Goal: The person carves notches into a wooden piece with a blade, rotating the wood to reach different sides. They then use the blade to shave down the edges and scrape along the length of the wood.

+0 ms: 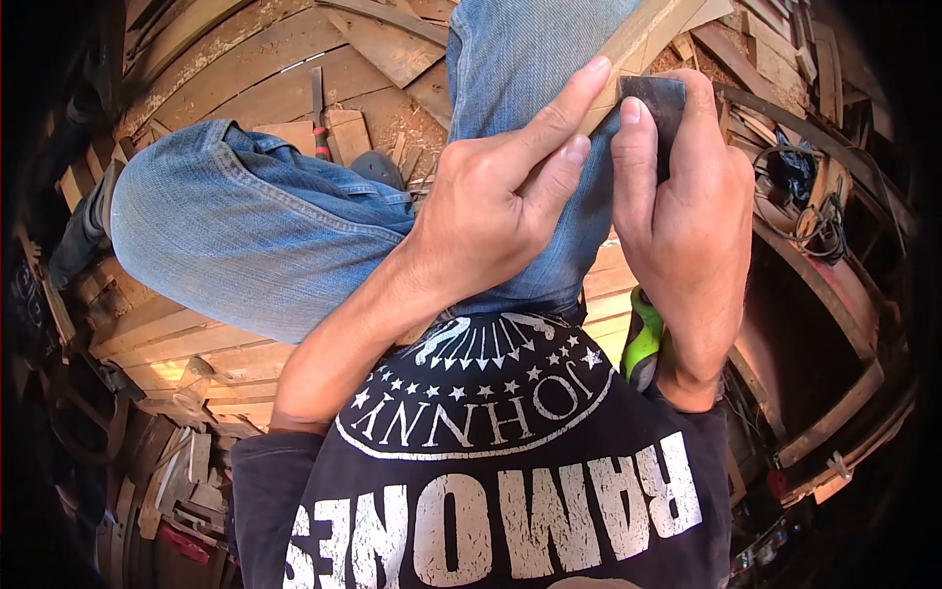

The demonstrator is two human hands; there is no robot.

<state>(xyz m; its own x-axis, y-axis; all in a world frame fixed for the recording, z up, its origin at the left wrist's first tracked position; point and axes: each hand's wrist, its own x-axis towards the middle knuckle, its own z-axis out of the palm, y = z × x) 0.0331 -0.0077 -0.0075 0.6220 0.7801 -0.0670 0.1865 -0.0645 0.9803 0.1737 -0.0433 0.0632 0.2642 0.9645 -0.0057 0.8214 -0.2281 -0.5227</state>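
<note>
A narrow wooden strip (pixel 636 37) slants over my right thigh toward the top edge. My left hand (pixel 500 191) is closed on its near part, with the index finger stretched along it and the thumb below; the other fingers are hidden. My right hand (pixel 687 187) pinches a dark, flat, rectangular piece (pixel 659 98) that looks like sandpaper, thumb on top and index finger curled round its far side. That dark piece sits right at the strip's side, close to my left fingertips. My jeans (pixel 255 226) lie under both hands.
On the wooden floor lies a chisel (pixel 319 113) with a red and black handle, among offcuts and sawdust. A bright green handle (pixel 643 339) shows beside my right wrist. Cables (pixel 819 211) and curved wooden parts (pixel 814 285) lie at the right, scrap wood (pixel 186 471) at lower left.
</note>
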